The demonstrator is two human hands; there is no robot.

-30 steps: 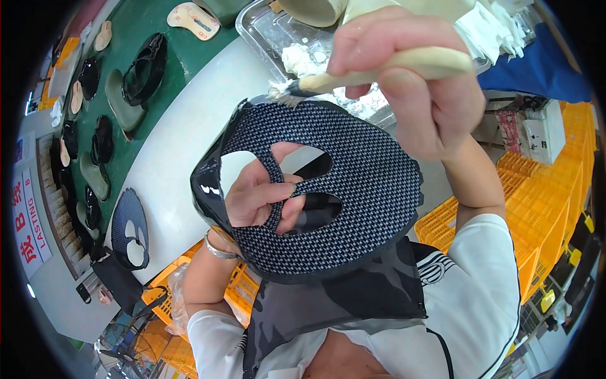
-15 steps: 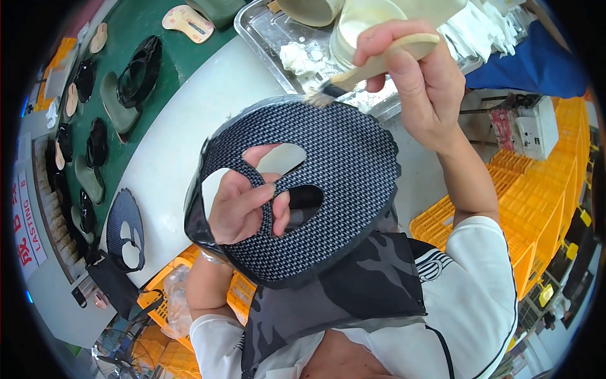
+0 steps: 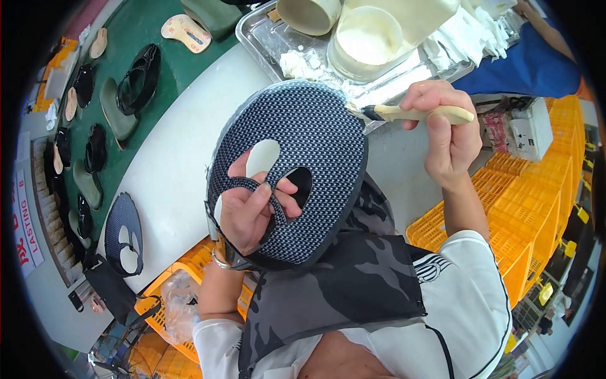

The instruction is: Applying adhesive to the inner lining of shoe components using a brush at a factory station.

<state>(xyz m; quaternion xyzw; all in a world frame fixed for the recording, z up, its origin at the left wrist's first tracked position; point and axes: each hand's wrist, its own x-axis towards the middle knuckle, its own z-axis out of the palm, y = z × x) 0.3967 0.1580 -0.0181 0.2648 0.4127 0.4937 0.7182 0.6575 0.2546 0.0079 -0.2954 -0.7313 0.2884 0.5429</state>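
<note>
My left hand (image 3: 245, 211) grips a black-and-white patterned shoe upper (image 3: 328, 132), its fingers reaching through the cut-out openings and closed on the strap between them. The piece is tilted up before my chest, with a dark edge around it. Between the fingers and thumb of my right hand (image 3: 449, 129) is a paint brush (image 3: 410, 114) with a pale wooden handle. Its whitish bristles meet the upper's right far edge. Beyond the upper, a tub of white paste (image 3: 366, 39) stands in a metal tray (image 3: 268, 47).
A similar upper (image 3: 123, 230) lies on the white table (image 3: 167, 158) at left. Past it, a green conveyor surface (image 3: 154, 69) carries black shoe uppers, shoe lasts and insoles. Orange crates (image 3: 486, 202) are stacked at right. Another person's blue clothing (image 3: 524, 63) shows at the far right.
The brush has moved right and slightly nearer, from the far edge to the right edge of the upper. My left hand has turned the upper and shifted it left.
</note>
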